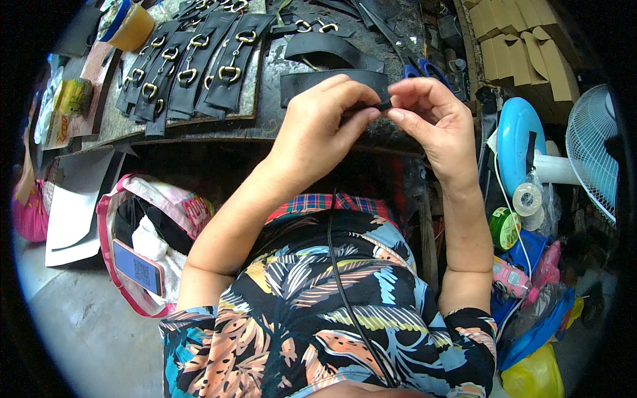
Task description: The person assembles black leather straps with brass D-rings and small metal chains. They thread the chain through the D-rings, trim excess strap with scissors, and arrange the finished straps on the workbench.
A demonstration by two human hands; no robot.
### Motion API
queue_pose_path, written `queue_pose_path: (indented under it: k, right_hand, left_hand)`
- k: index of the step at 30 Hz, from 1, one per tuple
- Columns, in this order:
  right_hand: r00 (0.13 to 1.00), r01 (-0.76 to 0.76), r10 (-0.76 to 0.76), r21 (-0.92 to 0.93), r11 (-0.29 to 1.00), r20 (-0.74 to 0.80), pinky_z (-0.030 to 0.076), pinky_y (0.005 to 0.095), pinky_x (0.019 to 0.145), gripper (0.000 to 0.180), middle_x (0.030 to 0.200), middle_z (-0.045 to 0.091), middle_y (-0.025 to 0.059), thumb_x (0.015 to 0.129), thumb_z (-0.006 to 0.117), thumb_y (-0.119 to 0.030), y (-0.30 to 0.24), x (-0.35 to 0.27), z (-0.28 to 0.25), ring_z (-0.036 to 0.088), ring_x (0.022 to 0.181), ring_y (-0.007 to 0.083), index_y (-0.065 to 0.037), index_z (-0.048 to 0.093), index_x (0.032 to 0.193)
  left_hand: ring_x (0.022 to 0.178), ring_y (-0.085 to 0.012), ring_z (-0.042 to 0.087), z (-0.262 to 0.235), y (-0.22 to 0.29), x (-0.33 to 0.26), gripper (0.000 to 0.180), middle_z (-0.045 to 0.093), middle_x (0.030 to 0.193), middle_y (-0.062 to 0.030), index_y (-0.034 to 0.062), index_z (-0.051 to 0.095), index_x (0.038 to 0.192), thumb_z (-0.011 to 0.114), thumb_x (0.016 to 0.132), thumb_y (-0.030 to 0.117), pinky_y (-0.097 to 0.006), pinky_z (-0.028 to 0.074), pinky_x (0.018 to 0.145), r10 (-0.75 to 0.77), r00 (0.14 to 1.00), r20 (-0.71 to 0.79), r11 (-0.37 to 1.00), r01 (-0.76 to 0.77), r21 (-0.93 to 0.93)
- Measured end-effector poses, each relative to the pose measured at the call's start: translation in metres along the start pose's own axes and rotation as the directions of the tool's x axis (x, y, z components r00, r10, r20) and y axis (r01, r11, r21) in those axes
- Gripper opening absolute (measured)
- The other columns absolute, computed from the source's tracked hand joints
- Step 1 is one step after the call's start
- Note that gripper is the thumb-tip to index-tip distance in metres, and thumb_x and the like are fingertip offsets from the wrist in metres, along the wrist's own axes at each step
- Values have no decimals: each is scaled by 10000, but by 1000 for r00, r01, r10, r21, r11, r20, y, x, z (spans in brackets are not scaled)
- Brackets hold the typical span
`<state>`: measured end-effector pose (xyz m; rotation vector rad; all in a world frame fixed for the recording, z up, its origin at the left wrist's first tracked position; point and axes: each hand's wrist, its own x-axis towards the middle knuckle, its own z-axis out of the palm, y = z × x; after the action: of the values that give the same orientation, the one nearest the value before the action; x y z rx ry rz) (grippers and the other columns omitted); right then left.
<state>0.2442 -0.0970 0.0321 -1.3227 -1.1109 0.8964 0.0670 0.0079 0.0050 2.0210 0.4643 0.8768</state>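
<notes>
Above the front edge of the dark workbench, my left hand [322, 123] and my right hand [434, 123] meet fingertip to fingertip. Between them is a small black strip [383, 105], pinched by the thumb and fingers of each hand; most of it is hidden by the fingers. Just behind my left hand lie a flat black leather-like band [325, 79] and a curved black band [335, 50]. To the left, several black straps with gold-coloured metal bits [229, 63] rest in an overlapping row on a board [251, 99].
Blue-handled scissors [434, 69] lie behind my right hand. An amber tub [133, 30] stands at the far left. On the right are a white and blue fan [594, 149] and brown cardboard pieces [524, 63]. A phone [139, 266] rests on an open bag [109, 219] at lower left.
</notes>
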Motion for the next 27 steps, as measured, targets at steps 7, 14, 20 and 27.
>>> queue_pose_path:
  k: [7,14,20,27]
  right_hand:
    - [999,-20,24,-122,992,34,524,228,846,142,966,721,21,929,741,-41,-2,8,1,651,891,69,4,722,1062]
    - [998,-63,62,-54,997,-9,532,230,831,109,927,722,22,940,735,-63,-6,13,5,660,889,73,8,726,1023]
    - [995,-53,59,-86,995,75,527,231,777,123,905,719,17,962,725,-102,-6,15,5,652,844,72,3,726,1026]
    - [985,-146,130,157,977,109,487,212,697,114,866,710,7,972,721,-130,0,18,9,617,778,59,-21,731,1004]
  left_hand:
    - [863,-72,606,-1,3,6,58,648,963,-28,-11,654,991,683,941,0,-224,507,735,-288,958,21,883,274,-382]
    - [836,-106,589,-14,-3,7,132,631,948,-46,-17,647,902,537,838,-53,-252,481,745,-117,988,99,931,144,-337]
    - [818,-102,578,-15,1,8,93,632,939,-51,-23,661,870,568,863,-22,-251,466,718,-127,985,115,942,156,-298]
    - [747,-72,554,-14,3,11,122,644,858,-16,-11,664,855,656,930,84,-232,434,653,-265,957,117,892,290,-346]
